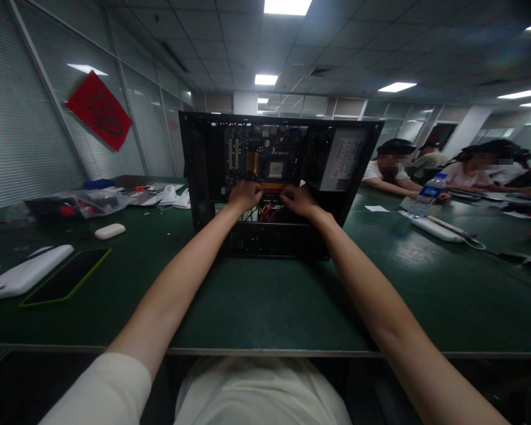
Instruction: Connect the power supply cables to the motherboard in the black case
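Observation:
A black open computer case [283,241] stands upright on the green table in front of me. Inside are a motherboard [259,144] with pale card slots, a square processor socket [276,169], and a silver power supply [346,158] at the upper right. Orange-red memory slots [274,186] run across the board's lower part. My left hand [246,195] is closed at their left end, fingers curled. At the right end my right hand [298,199] has its fingers bent and pressed together. What either hand pinches is too small to make out. Coloured cables [269,212] hang just below.
Left on the green table [265,301] lie a green-edged phone [66,276], a long white device [26,273], a white mouse-like object [110,231] and a plastic bag [77,202]. A water bottle [427,198] stands at right, with other people [392,168] seated beyond.

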Demonstrator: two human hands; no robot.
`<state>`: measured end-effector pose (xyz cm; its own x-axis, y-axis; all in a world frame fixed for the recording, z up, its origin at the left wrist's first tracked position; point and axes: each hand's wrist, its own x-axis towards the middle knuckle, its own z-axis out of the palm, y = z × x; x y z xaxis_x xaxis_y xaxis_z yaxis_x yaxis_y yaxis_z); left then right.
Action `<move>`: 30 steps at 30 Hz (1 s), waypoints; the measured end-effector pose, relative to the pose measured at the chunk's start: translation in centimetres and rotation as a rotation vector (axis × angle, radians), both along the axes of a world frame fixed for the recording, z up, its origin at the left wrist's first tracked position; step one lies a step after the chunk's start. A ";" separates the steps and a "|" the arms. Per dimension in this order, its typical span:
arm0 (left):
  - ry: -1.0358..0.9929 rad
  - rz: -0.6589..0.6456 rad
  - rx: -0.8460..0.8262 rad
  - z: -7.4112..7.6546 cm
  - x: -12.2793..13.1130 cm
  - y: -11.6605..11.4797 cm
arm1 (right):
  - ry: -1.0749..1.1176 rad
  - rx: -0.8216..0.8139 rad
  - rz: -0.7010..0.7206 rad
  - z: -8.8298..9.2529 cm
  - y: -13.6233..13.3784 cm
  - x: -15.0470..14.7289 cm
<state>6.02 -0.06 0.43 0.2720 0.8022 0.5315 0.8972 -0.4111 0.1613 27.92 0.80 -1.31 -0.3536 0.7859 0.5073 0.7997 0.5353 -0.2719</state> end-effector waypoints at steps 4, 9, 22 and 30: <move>-0.070 -0.022 -0.025 -0.1 -0.6 -0.2 | -0.115 -0.101 0.042 -0.1 -0.6 -0.3; -0.064 -0.181 -0.114 -1.1 -0.1 -0.4 | -0.250 -0.157 0.098 -0.2 -0.9 -0.5; -0.088 -0.372 -0.283 -1.2 0.1 -2.1 | -0.199 0.016 0.097 -0.1 -1.1 -0.4; -0.084 -0.333 -0.110 -1.3 0.2 -1.3 | -0.264 -0.218 0.116 -0.4 -0.8 -0.1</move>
<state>6.19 -1.34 -0.85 0.4871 0.7307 0.4783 0.6989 -0.6546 0.2884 27.79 -0.01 -1.74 -0.5435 0.8122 0.2119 0.7946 0.5792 -0.1820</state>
